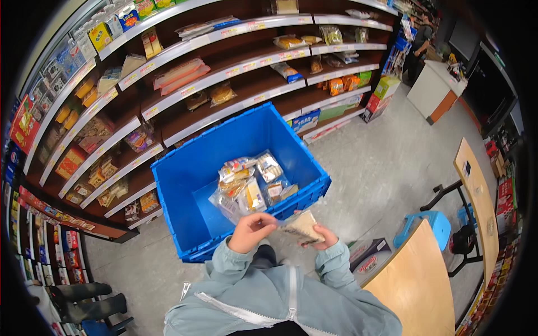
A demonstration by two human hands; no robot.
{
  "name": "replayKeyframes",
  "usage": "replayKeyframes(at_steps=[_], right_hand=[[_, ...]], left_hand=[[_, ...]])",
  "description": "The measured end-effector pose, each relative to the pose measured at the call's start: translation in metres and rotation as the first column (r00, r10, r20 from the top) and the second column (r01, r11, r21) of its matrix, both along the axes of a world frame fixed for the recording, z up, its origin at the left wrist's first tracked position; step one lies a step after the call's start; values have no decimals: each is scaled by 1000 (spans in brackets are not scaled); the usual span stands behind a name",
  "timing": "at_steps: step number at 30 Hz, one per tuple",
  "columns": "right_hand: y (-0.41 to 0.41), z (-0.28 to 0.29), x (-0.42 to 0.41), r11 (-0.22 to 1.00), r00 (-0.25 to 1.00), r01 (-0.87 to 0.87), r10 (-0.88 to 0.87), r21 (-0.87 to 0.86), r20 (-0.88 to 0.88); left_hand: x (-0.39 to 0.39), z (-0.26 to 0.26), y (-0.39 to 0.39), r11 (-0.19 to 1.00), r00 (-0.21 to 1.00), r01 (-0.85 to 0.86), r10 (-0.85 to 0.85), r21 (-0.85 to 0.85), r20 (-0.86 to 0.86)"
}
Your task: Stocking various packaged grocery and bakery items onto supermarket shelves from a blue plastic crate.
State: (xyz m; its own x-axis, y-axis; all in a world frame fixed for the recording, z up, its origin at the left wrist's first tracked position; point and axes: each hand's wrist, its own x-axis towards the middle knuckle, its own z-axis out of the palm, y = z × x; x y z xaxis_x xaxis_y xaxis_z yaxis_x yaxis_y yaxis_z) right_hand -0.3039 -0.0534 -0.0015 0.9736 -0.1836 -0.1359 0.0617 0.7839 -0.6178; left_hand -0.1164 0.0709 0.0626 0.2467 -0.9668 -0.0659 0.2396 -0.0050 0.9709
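A wedge-shaped packaged sandwich in clear film is held in front of my body, above the near right rim of a blue plastic crate. My right hand grips its right side. With thumb and forefinger, my left hand pinches the clear film at its left end. Inside the crate, a heap of bagged bread and pastries lies towards the right. Among them are a bag of round pale pastries and a pack with a yellow and white label.
Shelving with packaged bread curves behind the crate. Drink cartons stand at upper left. A wooden table is close on my right, near a light-blue stool. Dark-trousered legs show at lower left; another person stands by a counter.
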Motion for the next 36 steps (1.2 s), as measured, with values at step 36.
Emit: replayKeyframes(at_steps=[36], right_hand=[[302, -1, 359, 979, 979, 203, -202, -30, 22]], left_hand=[[337, 0, 324, 914, 914, -398, 388, -80, -117]])
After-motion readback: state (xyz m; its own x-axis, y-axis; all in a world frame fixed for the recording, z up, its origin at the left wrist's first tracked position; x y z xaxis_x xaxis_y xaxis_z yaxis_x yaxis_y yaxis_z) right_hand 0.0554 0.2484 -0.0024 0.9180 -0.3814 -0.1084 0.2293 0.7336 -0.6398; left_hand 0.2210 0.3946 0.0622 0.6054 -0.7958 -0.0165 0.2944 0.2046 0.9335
